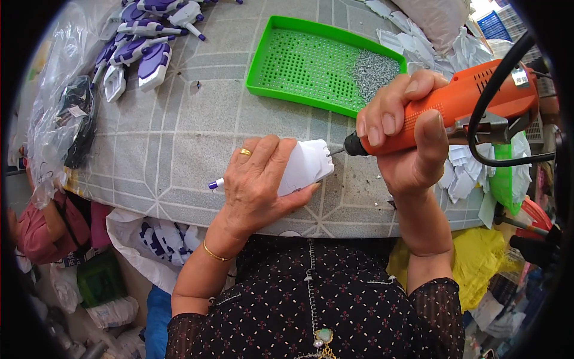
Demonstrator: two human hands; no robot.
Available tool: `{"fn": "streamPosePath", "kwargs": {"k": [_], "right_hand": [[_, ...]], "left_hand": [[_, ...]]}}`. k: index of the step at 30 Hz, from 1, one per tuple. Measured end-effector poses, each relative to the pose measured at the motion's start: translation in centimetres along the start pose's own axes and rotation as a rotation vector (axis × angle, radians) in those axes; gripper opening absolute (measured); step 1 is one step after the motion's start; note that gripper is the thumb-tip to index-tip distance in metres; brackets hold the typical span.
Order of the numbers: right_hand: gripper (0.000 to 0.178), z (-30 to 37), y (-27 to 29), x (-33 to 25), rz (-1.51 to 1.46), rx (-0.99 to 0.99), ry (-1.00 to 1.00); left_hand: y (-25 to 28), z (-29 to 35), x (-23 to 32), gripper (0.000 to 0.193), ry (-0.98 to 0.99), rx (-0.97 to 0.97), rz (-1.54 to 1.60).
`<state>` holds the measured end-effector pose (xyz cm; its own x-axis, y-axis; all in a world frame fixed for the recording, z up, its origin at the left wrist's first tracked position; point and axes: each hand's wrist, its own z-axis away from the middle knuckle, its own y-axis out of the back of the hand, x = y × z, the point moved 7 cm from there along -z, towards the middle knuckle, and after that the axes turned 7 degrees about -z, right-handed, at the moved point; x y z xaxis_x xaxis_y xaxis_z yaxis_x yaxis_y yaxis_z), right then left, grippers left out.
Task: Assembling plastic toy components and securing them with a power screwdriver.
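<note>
My left hand (258, 179) is closed round a white plastic housing (304, 167), pressing it on the grey patterned tablecloth (197, 137). A thin stem with a purple tip (216, 183) sticks out on the hand's left side. In my right hand (409, 125) is an orange electric screwdriver (460, 99) with a black nose, held nearly level. Its thin bit (338, 151) points left and reaches the notched right end of the housing. Whether a screw sits at the bit's tip is too small to tell.
Beyond my hands lies a green perforated tray (287, 99) with small screws (373, 73) heaped at its right end. Purple-and-white assembled pieces (146, 45) pile up at the far left, near clear plastic bags (66, 90). White plastic parts (460, 173) lie at the right. A black cable (478, 119) loops beside the screwdriver.
</note>
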<state>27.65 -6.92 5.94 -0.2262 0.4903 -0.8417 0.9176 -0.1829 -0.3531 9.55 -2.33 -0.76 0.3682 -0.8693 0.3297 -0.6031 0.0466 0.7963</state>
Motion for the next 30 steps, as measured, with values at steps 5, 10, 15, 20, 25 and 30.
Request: {"fn": "streamPosePath", "kwargs": {"k": [5,10,15,20,25,30], "right_hand": [[0.04,0.2,-0.6,-0.1,0.084,-0.041,-0.022],[0.036,0.4,-0.9,0.2,0.05,-0.078,-0.008],[0.035,0.3,-0.4,0.7,0.009,-0.048,-0.024],[0.039,-0.1,-1.2,0.5,0.006,-0.001,0.027],[0.041,0.9,-1.9,0.8,-0.058,-0.009,0.038],[0.04,1.1,0.0,-1.3,-0.079,0.117,0.046]], "left_hand": [[0.1,0.0,0.4,0.064,-0.012,0.001,-0.02],[0.0,-0.1,0.6,0.062,-0.017,0.003,-0.032],[-0.2,-0.6,0.6,0.061,-0.016,-0.006,-0.041],[0.2,-0.7,0.8,0.062,-0.02,-0.015,-0.069],[0.7,-0.2,0.8,0.069,-0.026,-0.068,-0.044],[1.0,0.4,1.7,0.07,-0.035,-0.019,-0.023]]}}
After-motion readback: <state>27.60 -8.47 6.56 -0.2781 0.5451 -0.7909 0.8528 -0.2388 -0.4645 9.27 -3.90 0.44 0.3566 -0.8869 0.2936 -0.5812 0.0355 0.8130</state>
